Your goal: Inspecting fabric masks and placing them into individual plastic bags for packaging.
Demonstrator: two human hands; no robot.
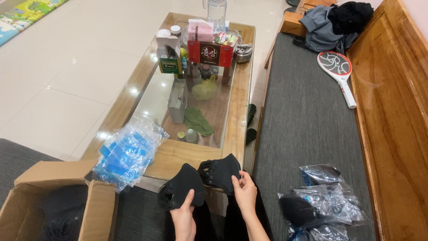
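My left hand point(183, 216) holds a black face mask point(180, 187) by its lower edge. My right hand point(244, 193) grips a second black face mask point(219, 172) just beside it, over the near edge of a wooden coffee table point(176, 156). The two masks nearly touch. A stack of blue and clear plastic bags point(127, 154) lies on the table's near left corner. To my right, on the grey bench cushion point(303, 120), sit several clear bags with black masks inside point(321, 201).
An open cardboard box point(53, 205) stands at lower left. The glass-topped table carries a red box point(210, 52), a pink tissue pack point(199, 32), bottles and a jug point(217, 11). A racket-shaped bug zapper point(338, 73) and piled clothes point(334, 22) lie on the bench.
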